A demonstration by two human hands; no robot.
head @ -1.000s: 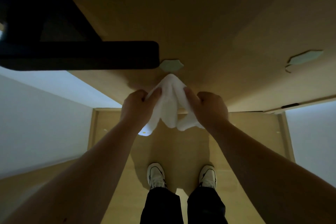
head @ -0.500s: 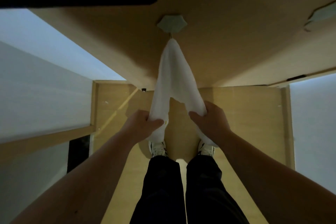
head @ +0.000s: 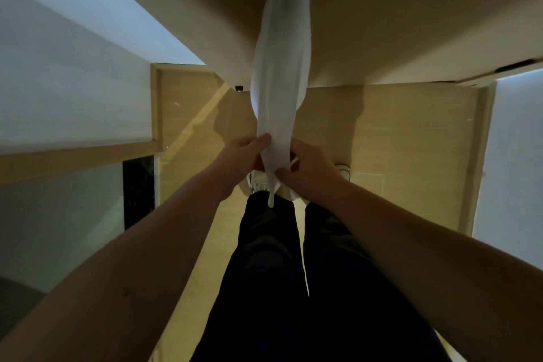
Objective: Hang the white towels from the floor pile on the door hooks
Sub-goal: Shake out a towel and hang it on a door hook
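Towel: a white towel (head: 280, 67) is seen hanging in a long, narrow drape down the face of the wooden door (head: 382, 9); its top runs out of the upper edge of the view, so the hook cannot be seen.
Left grip: the left hand (head: 241, 156) is closed on the towel's lower end, the cloth being pinched on its left side between thumb and fingers.
Right grip: the right hand (head: 308, 170) is closed on the same lower end from the right, with the fingers curled around the cloth.
Towel below the grip: a thin tail of cloth is left dangling just beneath both hands.
Below the grip: dark trousers (head: 293, 273) and the wooden floor (head: 411, 156) are seen; a white shoe (head: 258, 184) is partly hidden behind the hands.
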